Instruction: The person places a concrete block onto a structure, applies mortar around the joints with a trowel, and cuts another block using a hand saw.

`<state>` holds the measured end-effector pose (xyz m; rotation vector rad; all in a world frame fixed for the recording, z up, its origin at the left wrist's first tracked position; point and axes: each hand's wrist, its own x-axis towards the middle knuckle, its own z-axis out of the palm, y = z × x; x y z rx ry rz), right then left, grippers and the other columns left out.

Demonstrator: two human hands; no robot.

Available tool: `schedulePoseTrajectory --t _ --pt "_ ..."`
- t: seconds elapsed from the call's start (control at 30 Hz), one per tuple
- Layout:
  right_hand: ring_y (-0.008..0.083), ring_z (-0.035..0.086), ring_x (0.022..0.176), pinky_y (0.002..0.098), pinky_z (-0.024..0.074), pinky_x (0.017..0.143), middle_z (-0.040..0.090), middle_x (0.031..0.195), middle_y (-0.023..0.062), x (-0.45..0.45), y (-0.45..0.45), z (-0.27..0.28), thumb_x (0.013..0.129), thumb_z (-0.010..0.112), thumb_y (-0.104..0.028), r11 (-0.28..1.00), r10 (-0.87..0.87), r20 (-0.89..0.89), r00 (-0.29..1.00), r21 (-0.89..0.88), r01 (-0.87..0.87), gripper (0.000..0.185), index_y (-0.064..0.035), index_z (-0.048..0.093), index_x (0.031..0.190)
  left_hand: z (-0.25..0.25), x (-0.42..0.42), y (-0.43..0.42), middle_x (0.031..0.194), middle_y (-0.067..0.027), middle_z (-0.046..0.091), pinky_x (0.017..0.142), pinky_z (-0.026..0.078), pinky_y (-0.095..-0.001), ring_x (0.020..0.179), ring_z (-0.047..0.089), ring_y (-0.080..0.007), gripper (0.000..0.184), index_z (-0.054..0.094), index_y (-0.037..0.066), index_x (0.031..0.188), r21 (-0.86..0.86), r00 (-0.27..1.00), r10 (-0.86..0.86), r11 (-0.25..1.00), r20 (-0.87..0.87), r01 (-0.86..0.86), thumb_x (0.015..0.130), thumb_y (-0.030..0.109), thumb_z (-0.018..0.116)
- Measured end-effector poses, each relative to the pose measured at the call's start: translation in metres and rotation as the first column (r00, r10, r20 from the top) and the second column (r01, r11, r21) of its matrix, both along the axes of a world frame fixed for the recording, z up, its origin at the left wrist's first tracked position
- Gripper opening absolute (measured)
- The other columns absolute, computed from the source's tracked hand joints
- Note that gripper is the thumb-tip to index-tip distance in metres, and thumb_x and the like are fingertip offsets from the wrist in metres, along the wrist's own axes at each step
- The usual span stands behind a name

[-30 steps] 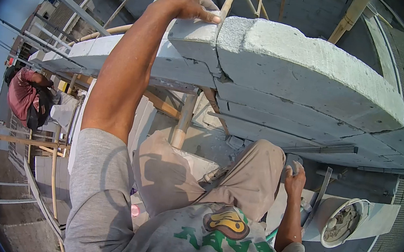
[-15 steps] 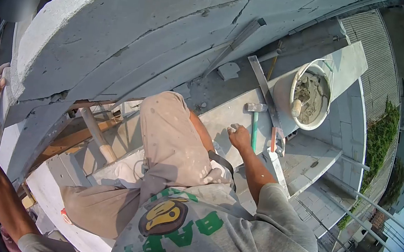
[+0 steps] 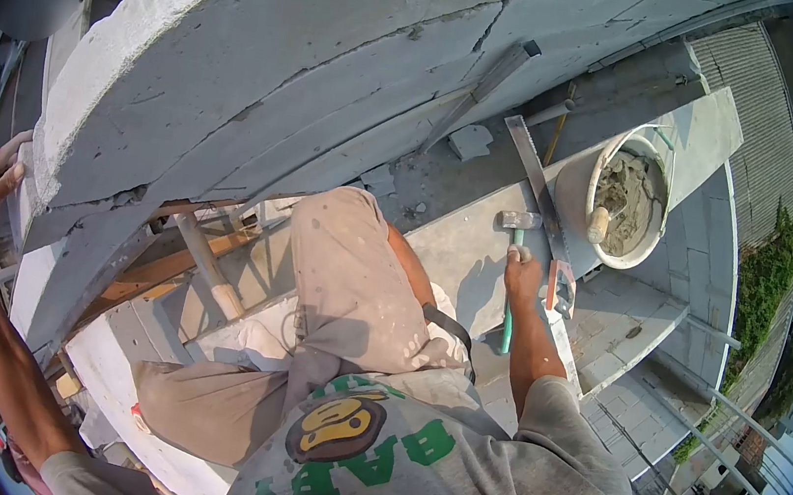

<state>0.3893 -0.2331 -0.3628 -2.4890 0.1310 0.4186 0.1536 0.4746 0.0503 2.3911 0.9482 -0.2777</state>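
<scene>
My left hand (image 3: 0,174) grips the end of the pale block wall (image 3: 270,64), its fingers hooked over the edge. My right hand (image 3: 520,271) is closed around the green handle of a hammer (image 3: 507,330), just below the metal head. That hammer lies on a grey plank (image 3: 456,245). Just beyond it is a handsaw (image 3: 535,180) with a long blade and an orange-and-white grip. Close to the saw stands a white bucket (image 3: 576,195) of grey mortar, with a wooden tool handle (image 3: 598,225) sticking out.
A metal bar (image 3: 483,92) leans against the wall. Broken block pieces (image 3: 470,142) lie on the floor below it. A wooden post (image 3: 206,269) and boards show beneath the wall on the left. Lower block walls (image 3: 619,329) and metal pipes (image 3: 752,415) are to the right, with rooftops beyond.
My right hand has moved forward and right onto the hammer handle and closed on it. My left hand keeps its place on the wall edge. The whole view has shifted slightly.
</scene>
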Motion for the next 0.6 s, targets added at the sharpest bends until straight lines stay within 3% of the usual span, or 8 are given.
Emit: schedulePoseTrajectory --t 0.03,0.1,0.13,0.17,0.2,0.4,0.5,0.6 --pt "0.0241 0.066 0.074 0.0343 0.0482 0.069 0.069 0.081 0.0159 0.007 -0.004 0.002 0.091 0.058 -0.028 0.996 -0.071 0.074 0.995 0.062 0.067 0.032 0.0017 0.069 0.097 0.006 0.010 -0.016 0.112 -0.0132 0.067 0.098 0.040 -0.0346 0.107 0.060 -0.0240 0.082 0.054 0.008 0.136 -0.073 1.000 0.000 0.997 0.008 0.001 0.072 0.056 0.070" --pt "0.0165 0.064 0.070 0.0270 0.0460 0.059 0.065 0.081 0.0060 0.027 -0.019 0.014 0.096 0.055 -0.026 0.759 -0.376 -0.179 0.909 0.503 0.413 0.028 -0.0006 0.065 0.101 0.016 0.017 -0.027 0.120 -0.0125 0.063 0.100 0.039 -0.0360 0.111 0.056 -0.0220 0.075 0.055 0.007 0.135 -0.034 0.991 0.049 0.998 -0.124 -0.054 0.077 0.051 0.070" --pt "0.0191 0.064 0.072 0.0274 0.0493 0.062 0.066 0.087 0.0093 0.043 -0.036 0.016 0.097 0.053 -0.030 0.647 -0.454 -0.269 0.849 0.556 0.522 0.033 0.0004 0.062 0.107 0.012 0.014 -0.029 0.114 -0.0155 0.068 0.098 0.042 -0.0401 0.107 0.062 -0.0295 0.088 0.059 0.015 0.133 0.089 0.997 0.050 0.995 -0.051 -0.045 0.062 0.063 0.077" --pt "0.0220 0.066 0.076 0.0280 0.0523 0.067 0.066 0.091 0.0115 0.051 -0.047 0.020 0.098 0.049 -0.033 0.548 -0.498 -0.235 0.835 0.661 0.513 0.038 0.0023 0.060 0.109 0.005 0.005 -0.016 0.119 -0.0170 0.066 0.101 0.041 -0.0441 0.111 0.061 -0.0321 0.079 0.061 0.018 0.131 0.167 0.996 0.041 0.986 -0.075 -0.028 0.066 0.059 0.077" --pt "0.0253 0.067 0.085 0.0306 0.0547 0.073 0.066 0.097 0.0138 0.055 -0.053 0.041 0.099 0.044 -0.036 0.650 -0.486 -0.123 0.866 0.611 0.451 0.044 0.0027 0.057 0.115 0.007 0.006 -0.016 0.123 -0.0185 0.064 0.103 0.039 -0.0472 0.116 0.060 -0.0337 0.074 0.063 0.018 0.129 0.167 0.996 0.026 0.986 -0.079 -0.013 0.067 0.056 0.078" --pt "0.0305 0.057 0.113 0.0400 0.0481 0.096 0.055 0.127 0.0195 0.100 -0.064 0.070 0.094 0.045 -0.061 0.354 -0.631 -0.410 0.658 0.603 0.715 0.074 0.0036 0.048 0.131 -0.004 0.005 -0.015 0.122 -0.0209 0.063 0.108 0.035 -0.0509 0.119 0.058 -0.0371 0.076 0.067 0.013 0.123 0.208 0.997 0.074 0.976 -0.017 -0.069 0.062 0.058 0.078" --pt "0.0292 0.054 0.116 0.0393 0.0471 0.098 0.054 0.128 0.0178 0.119 -0.059 0.077 0.088 0.049 -0.068 0.365 -0.552 -0.506 0.663 0.568 0.738 0.081 -0.0006 0.049 0.133 -0.005 0.009 -0.020 0.117 -0.0198 0.067 0.107 0.036 -0.0479 0.116 0.059 -0.0358 0.075 0.068 0.010 0.122 0.356 0.996 0.063 0.934 -0.058 -0.038 0.065 0.057 0.078" --pt "0.0239 0.056 0.108 0.0356 0.0501 0.092 0.058 0.116 0.0116 0.135 -0.057 0.080 0.085 0.062 -0.060 0.420 -0.491 -0.560 0.667 0.518 0.745 0.060 -0.0110 0.058 0.121 0.000 0.004 -0.027 0.118 -0.0177 0.067 0.107 0.034 -0.0502 0.117 0.059 -0.0356 0.071 0.069 0.014 0.120 0.332 0.998 0.046 0.943 -0.045 -0.029 0.065 0.059 0.076"
